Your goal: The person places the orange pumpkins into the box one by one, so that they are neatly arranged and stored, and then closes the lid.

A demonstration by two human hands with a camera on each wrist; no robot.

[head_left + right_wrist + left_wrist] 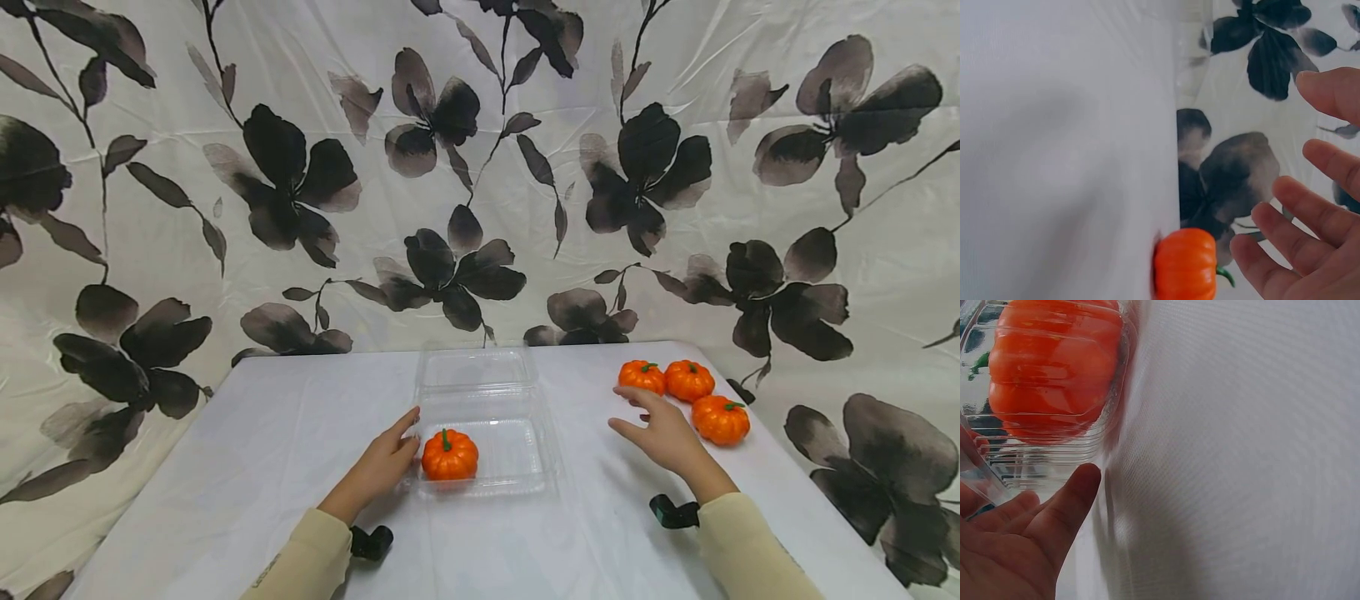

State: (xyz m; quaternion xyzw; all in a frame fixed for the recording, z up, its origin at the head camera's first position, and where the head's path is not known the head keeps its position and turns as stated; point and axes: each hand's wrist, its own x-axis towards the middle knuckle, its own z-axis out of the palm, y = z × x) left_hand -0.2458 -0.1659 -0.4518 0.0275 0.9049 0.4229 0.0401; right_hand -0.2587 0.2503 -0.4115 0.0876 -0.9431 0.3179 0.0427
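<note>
A clear plastic clamshell box (510,454) lies on the table with its lid (476,368) folded back, away from me. Inside its front left corner sits a small orange pumpkin (450,456) with a green stem. My left hand (384,460) is at the box's left side, fingers extended along the wall; in the left wrist view the thumb (1079,494) is right at the ribbed edge. My right hand (663,433) hovers with spread fingers and holds nothing. It is nearest the back-right pumpkins: one by its fingertips (642,375), another behind (689,381), a third to its right (720,420).
A white cloth covers the table (300,417). Behind it hangs a pale curtain (540,208) with dark flowers. Black camera mounts (372,543) sit below both wrists. The three loose pumpkins stand close to the table's right edge.
</note>
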